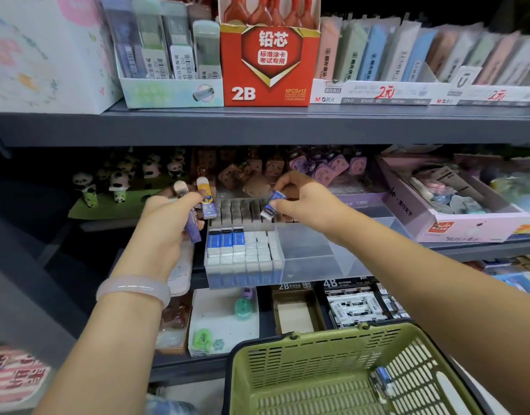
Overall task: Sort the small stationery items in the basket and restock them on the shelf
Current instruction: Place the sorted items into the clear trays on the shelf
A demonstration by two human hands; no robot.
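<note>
Nearest, a green basket (332, 372) holds one small blue-and-white item (383, 378) at its right side. Beyond it, the left hand (168, 226), a pale bangle (134, 289) at its wrist, grips three sleeved erasers (199, 205). The right hand (302, 202) pinches one blue-sleeved eraser (271, 206) above a clear tray (305, 250), where three blue-sleeved erasers (226, 238) lie face up beside rows of white ones on the middle shelf (455, 244). Farthest, the upper shelf carries one red 2B lead box (268, 61).
</note>
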